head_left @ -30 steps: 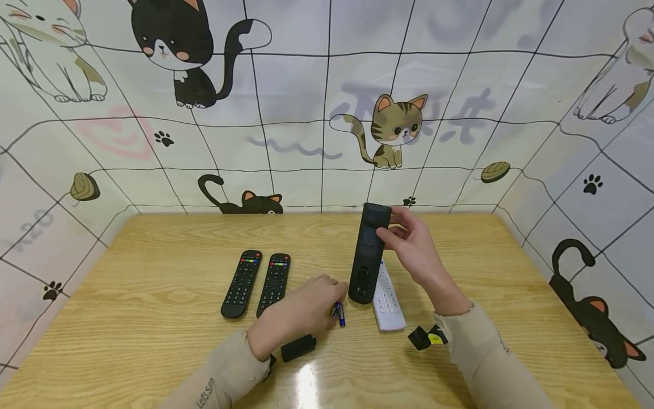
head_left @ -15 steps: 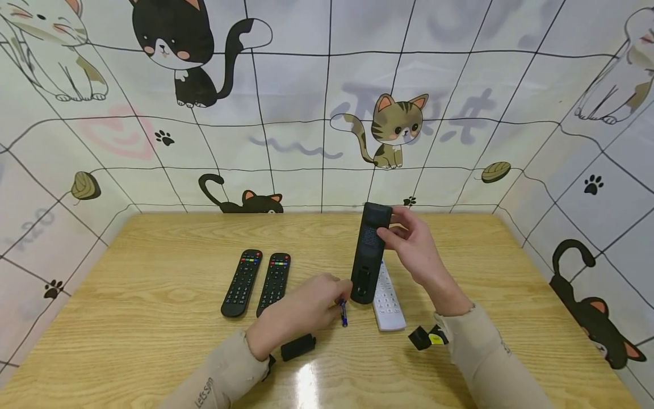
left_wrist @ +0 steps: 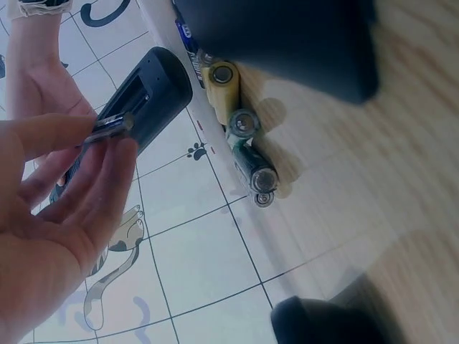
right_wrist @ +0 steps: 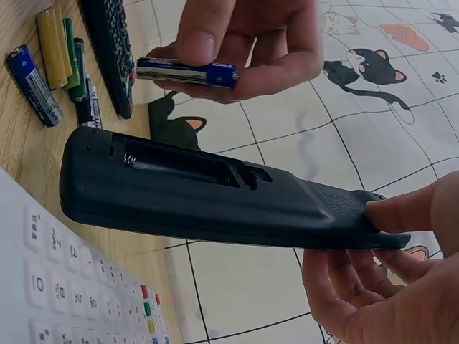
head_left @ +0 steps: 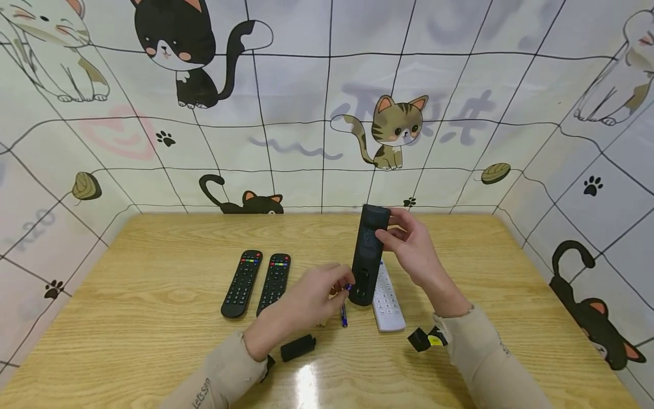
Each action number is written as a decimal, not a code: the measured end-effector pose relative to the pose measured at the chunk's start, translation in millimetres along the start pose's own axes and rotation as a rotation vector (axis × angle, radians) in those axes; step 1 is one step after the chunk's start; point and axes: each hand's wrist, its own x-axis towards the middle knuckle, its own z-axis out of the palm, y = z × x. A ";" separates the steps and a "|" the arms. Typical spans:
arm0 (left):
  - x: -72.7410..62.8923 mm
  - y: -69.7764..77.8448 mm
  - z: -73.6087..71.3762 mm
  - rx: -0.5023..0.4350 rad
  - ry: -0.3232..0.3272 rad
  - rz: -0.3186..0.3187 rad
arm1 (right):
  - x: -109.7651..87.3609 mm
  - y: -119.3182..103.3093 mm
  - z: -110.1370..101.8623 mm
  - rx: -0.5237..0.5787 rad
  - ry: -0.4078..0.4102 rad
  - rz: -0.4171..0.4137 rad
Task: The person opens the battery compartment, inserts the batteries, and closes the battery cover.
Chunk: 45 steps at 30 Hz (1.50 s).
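Observation:
My right hand (head_left: 414, 250) grips the upper end of a black remote control (head_left: 369, 244), tilted up with its back showing. The battery compartment (right_wrist: 179, 168) is uncovered, with a spring at one end and no battery visible inside. Close to the remote's lower end, my left hand (head_left: 314, 292) pinches a blue and silver battery (right_wrist: 186, 73) between thumb and fingers, apart from the compartment. On the table below lie another blue battery (right_wrist: 34, 86), a yellow battery (right_wrist: 54, 46) and green ones (right_wrist: 74, 72), mostly hidden by the left hand in the head view.
Two black remotes (head_left: 242, 284) lie left of the hands, one partly covered by the left hand. A white remote (head_left: 389, 301) lies under the held one. A black piece like a battery cover (head_left: 298, 347) is near the left wrist. Behind the table (head_left: 168, 238) stands a cat-patterned wall.
My left hand has picked a battery up off the table and raised it slightly towards the remote's lower end. My right hand and the remote have barely moved.

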 end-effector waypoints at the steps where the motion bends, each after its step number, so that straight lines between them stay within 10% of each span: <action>1: 0.3 0.3 -0.3 -0.005 0.019 0.008 | -0.1 -0.3 0.0 0.001 -0.001 0.001; 18: 5.1 4.2 -0.2 -0.069 0.143 -0.063 | 0.8 -5.8 4.3 0.029 -0.020 -0.017; 45: 3.6 5.6 2.3 0.040 0.220 0.039 | 1.4 -8.4 8.3 0.043 -0.045 -0.016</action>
